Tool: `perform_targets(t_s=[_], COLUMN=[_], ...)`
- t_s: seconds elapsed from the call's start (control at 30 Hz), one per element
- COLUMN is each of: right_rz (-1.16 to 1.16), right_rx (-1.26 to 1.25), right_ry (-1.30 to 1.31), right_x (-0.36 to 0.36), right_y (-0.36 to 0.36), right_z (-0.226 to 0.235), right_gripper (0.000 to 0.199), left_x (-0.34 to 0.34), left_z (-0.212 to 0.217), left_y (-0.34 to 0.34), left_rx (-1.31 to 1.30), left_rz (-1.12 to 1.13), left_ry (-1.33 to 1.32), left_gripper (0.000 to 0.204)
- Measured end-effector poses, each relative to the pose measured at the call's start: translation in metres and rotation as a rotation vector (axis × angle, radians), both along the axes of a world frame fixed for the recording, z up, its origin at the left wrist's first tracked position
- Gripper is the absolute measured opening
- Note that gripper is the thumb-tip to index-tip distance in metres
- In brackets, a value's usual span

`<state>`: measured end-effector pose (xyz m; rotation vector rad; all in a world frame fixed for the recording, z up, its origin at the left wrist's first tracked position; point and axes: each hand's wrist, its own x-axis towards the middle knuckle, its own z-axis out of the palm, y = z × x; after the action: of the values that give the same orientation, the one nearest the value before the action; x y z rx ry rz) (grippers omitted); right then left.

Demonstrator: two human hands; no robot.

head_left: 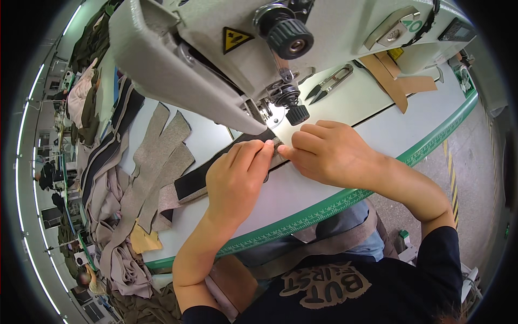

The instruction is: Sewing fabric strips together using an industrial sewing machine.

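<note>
A long strip of cloth [197,179], black on top with a grey-brown layer along its edge, lies on the white table and runs up to the needle area [268,114] of a sewing machine [183,59]. My left hand [236,175] pinches the strip with thumb and fingertips just in front of the needle. Close beside it, my right hand [330,153] has its fingers curled and closed on the end of the same strip. The two hands' fingertips almost meet there. The fingers partly cover the cloth between them.
Thread snips [330,85] lie right of the needle, near brown card pieces [396,86]. Grey-brown cloth strips [156,148] and a heap of fabric [129,264] fill the left side. A green measuring band [291,227] follows the table's curved front edge.
</note>
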<state>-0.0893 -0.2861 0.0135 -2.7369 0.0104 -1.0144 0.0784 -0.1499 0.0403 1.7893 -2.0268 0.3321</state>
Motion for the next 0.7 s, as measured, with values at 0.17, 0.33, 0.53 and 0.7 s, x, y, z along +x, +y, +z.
perform_targets(t_s=[0.17,0.33,0.53,0.7], right_rz=[0.002,0.008,0.012,0.029], right_rx=[-0.003,-0.002,-0.012,0.008], right_ry=[0.003,0.005,0.011,0.037], right_x=[-0.0005,-0.0004,-0.0008,-0.0020], right_y=[0.0002,-0.0001,-0.0006,-0.0014], right_z=[-0.0008,-0.0002,0.0001,0.0049], right_gripper=[0.017,0.017,0.014,0.009], left_x=[-0.0029,-0.0040,-0.0069,-0.0050], left_z=[-0.0034,-0.0061,-0.0062,-0.0050], left_y=[-0.0006,-0.0008,0.0006,-0.0010], left_rx=[-0.024,-0.059,-0.037,-0.065], left_rz=[0.005,-0.004,0.027,0.004], left_ry=[-0.083,-0.156,-0.215,-0.297], left_gripper=[0.024,0.024,0.024,0.010])
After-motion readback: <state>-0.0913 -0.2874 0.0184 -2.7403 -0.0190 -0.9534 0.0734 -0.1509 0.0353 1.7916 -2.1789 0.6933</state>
